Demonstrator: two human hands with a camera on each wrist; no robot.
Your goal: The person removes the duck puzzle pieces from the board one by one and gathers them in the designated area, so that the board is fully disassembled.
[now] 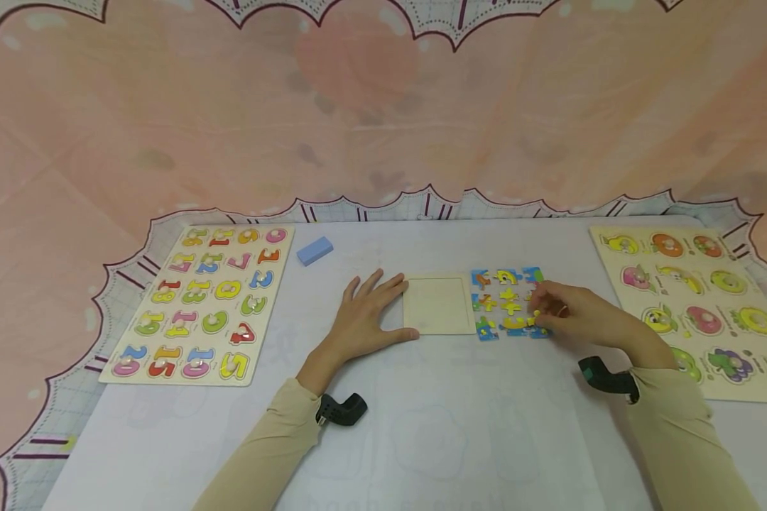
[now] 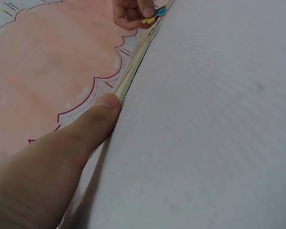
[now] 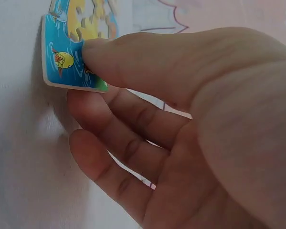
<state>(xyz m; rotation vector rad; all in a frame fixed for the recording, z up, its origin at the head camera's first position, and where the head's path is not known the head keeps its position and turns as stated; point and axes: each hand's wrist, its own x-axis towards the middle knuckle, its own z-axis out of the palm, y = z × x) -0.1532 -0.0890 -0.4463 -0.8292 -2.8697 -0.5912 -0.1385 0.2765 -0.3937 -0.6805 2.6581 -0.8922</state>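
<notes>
A shallow pale wooden puzzle tray (image 1: pixel 439 306) lies on the table with its recess bare. My left hand (image 1: pixel 366 319) rests at the tray's left side, fingers spread and thumb (image 2: pixel 108 101) touching the near edge. Beside the tray's right edge lie several loose jigsaw pieces (image 1: pixel 510 306) in blue and yellow, set out in rows. My right hand (image 1: pixel 584 316) pinches a blue jigsaw piece (image 3: pixel 59 47) with a small yellow fish and a rounded corner. Its thumb (image 3: pixel 102 59) is on the printed face, with fingers beneath; the piece looks tilted up from the table.
On the left stands a number peg board (image 1: pixel 253 355) full of coloured numerals. A blue block (image 1: pixel 315 250) sits near its top right. To the right lies a fruit board (image 1: pixel 684 348), partly covered by the right forearm. A patterned cloth (image 1: pixel 371 128) hangs behind the table.
</notes>
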